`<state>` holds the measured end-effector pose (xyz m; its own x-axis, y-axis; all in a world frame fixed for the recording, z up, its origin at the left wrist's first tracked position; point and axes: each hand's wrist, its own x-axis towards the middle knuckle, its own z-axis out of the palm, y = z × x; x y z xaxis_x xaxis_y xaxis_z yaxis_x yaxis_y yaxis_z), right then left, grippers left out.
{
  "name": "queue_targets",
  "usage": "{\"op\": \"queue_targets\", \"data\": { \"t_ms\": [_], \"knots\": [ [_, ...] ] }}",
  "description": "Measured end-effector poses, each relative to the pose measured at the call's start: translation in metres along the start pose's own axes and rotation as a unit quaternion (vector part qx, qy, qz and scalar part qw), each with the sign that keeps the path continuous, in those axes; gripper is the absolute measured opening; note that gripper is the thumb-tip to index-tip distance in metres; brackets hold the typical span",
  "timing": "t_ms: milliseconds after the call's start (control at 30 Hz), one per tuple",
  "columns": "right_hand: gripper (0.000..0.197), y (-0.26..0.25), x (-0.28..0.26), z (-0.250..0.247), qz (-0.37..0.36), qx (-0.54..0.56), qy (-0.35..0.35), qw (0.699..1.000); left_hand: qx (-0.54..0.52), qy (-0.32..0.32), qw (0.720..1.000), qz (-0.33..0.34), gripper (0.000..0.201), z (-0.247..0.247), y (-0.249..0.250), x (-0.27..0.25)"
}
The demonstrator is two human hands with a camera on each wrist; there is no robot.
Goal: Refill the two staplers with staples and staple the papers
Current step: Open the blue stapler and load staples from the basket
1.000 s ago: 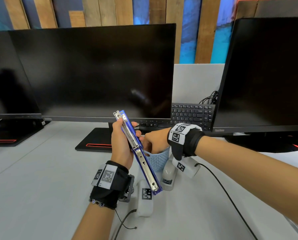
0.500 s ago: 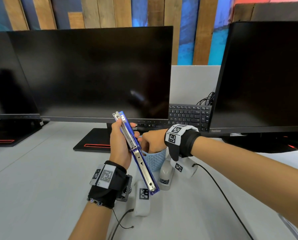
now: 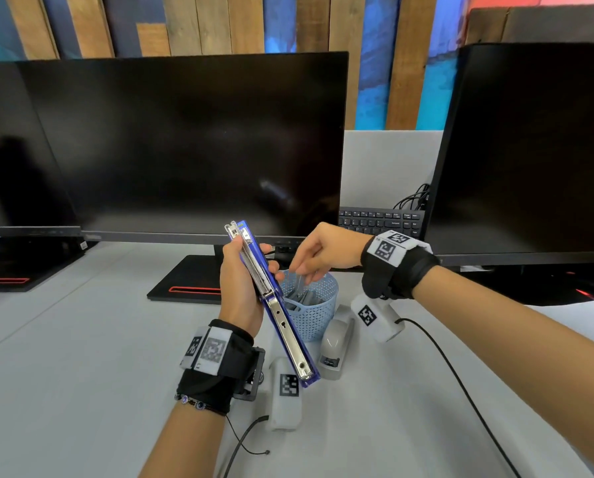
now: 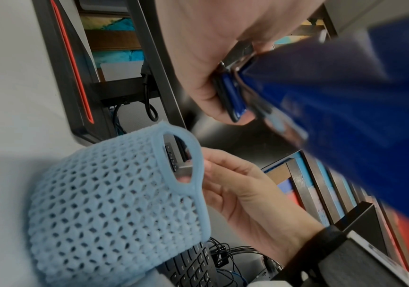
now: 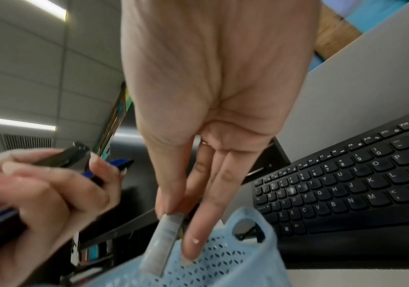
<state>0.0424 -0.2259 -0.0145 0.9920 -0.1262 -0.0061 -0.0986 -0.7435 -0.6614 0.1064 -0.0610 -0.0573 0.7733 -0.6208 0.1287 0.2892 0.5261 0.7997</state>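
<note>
My left hand [image 3: 242, 288] grips a blue stapler [image 3: 275, 305] swung fully open, its metal staple channel facing me and running from upper left to lower right. The same blue stapler [image 4: 333, 108] fills the right side of the left wrist view. My right hand [image 3: 314, 257] pinches a grey strip of staples [image 5: 164, 236] between thumb and fingers, just above a light-blue mesh basket [image 3: 318, 305] that holds more grey strips. A second, grey stapler [image 3: 333, 343] lies closed on the table right of the basket.
A large black monitor [image 3: 185, 146] stands behind my hands, another monitor [image 3: 530, 150] at the right. A black keyboard [image 3: 382, 220] lies between them. Cables trail from my wrists across the grey table [image 3: 64, 374]. A white sheet edge [image 3: 589, 308] shows at far right.
My right hand has risen out of the basket, lifting a staple strip with it. The left hand keeps the open blue stapler almost still.
</note>
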Motion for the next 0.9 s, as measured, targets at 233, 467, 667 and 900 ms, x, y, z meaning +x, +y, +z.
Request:
{"op": "queue_targets", "data": {
  "t_ms": [233, 467, 667, 900],
  "knots": [
    [0.016, -0.016, -0.032, -0.008, -0.038, 0.044, 0.122, 0.991, -0.004, -0.037, 0.999, -0.013, 0.043, 0.002, -0.002, -0.001],
    [0.018, -0.040, -0.064, -0.009, -0.095, 0.113, 0.241, 0.959, 0.039, -0.120, 0.990, -0.058, 0.040, 0.012, -0.007, -0.008],
    [0.018, -0.042, -0.073, -0.006, -0.122, 0.091, 0.337, 0.929, 0.041, -0.179, 0.978, -0.095, 0.024, 0.023, -0.019, -0.016],
    [0.018, -0.053, -0.085, -0.014, -0.134, 0.013, 0.339, 0.931, 0.033, -0.183, 0.978, -0.091, 0.013, 0.024, -0.019, -0.019]
  ]
}}
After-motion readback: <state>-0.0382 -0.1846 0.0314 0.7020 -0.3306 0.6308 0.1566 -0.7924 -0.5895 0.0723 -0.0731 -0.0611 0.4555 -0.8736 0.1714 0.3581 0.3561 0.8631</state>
